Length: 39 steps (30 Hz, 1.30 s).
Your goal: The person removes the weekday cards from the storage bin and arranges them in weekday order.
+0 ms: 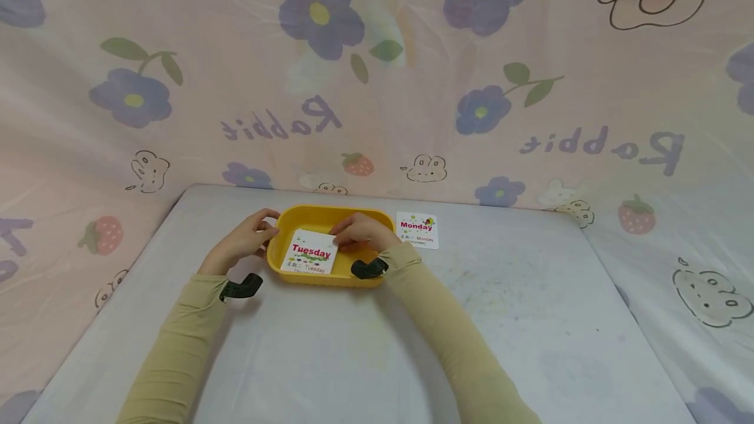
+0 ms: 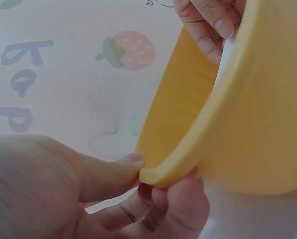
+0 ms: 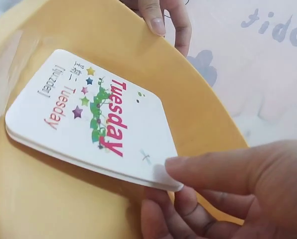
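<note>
A yellow plastic tray point(image 1: 330, 280) with rounded corners stands on the table. At its left end my left hand point(image 1: 244, 241) pinches the rim, thumb on top and fingers underneath, as the left wrist view shows. Inside lies a small stack of white cards, the top one a "Tuesday" card point(image 3: 98, 109) with coloured stars and a green drawing. My right hand point(image 1: 362, 231) reaches into the tray and pinches one corner of the stack between thumb point(image 3: 208, 169) and fingers. More than one layer shows along the stack's edge.
A "Monday" card point(image 1: 417, 230) lies face up on the white table point(image 1: 330, 358), just right of the tray. Behind the table hangs a pink curtain point(image 1: 389, 97) printed with flowers and rabbits. Each wrist wears a dark strap-like piece point(image 1: 244, 286).
</note>
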Available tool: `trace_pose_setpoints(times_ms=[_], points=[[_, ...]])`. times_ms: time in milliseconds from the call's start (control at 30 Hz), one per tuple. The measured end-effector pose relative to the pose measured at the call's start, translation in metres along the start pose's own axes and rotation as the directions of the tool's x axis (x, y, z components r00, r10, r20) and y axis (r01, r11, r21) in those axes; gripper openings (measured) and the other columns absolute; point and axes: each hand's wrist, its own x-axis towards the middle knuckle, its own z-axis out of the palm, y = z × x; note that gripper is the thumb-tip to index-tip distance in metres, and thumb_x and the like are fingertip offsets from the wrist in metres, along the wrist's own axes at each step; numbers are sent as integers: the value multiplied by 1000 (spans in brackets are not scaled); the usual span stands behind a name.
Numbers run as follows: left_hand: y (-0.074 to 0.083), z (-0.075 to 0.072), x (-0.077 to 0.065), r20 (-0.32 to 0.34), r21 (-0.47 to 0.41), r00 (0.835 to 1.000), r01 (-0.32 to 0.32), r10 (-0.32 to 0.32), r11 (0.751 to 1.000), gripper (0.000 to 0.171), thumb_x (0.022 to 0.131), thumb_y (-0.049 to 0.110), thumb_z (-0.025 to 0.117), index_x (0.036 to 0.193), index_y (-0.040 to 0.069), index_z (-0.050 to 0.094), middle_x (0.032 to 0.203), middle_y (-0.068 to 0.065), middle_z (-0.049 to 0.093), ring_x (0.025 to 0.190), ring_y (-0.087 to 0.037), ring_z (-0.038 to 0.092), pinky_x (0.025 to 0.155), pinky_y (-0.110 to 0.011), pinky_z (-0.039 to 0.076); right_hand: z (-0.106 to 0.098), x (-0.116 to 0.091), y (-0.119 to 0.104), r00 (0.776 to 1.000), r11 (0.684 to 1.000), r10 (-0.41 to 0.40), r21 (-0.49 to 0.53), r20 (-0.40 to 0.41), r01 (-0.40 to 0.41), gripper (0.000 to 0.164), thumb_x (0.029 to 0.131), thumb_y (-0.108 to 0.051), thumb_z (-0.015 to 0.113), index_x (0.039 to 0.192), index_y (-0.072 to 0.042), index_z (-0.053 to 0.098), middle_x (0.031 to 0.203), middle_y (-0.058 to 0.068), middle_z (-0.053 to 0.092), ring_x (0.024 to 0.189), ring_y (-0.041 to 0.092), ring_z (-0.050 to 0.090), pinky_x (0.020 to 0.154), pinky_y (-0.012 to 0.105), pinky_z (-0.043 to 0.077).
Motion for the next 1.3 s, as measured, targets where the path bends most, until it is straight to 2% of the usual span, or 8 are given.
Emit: trace_pose_setpoints(times_ms=[467,700,1033,1300], points=[[0,0,-1,3,-2,1000,11,-11,1000,42,101,10,48,139,1,33,99,-20,51,73,-26,57,65,-36,56,0,1,1,1000,999,26,-29,0,-26,22,84,-1,71,106,-1,68,97,10,67,77,22,63,80,34,53],[0,0,0,3,5,1000,23,-23,1000,42,101,11,48,139,2,34,100,-20,51,75,-26,57,65,-35,55,-1,1,0,999,996,36,-85,-16,-37,20,84,-3,72,104,-4,68,94,9,67,76,21,63,78,31,54],[1,0,0,1,-1,1000,12,-12,1000,41,101,10,47,139,1,34,100,-22,51,74,-26,57,64,-36,55,-4,-1,0,1000,999,17,-33,-11,-17,21,88,-2,67,109,0,64,94,12,65,74,22,61,77,32,54],[0,0,1,1,1,1000,17,-17,1000,42,101,10,47,139,2,33,98,-20,51,74,-26,57,64,-35,55,-6,0,1,999,1000,22,-13,-42,-23,22,89,-2,65,110,3,62,92,14,66,73,22,63,74,31,55]])
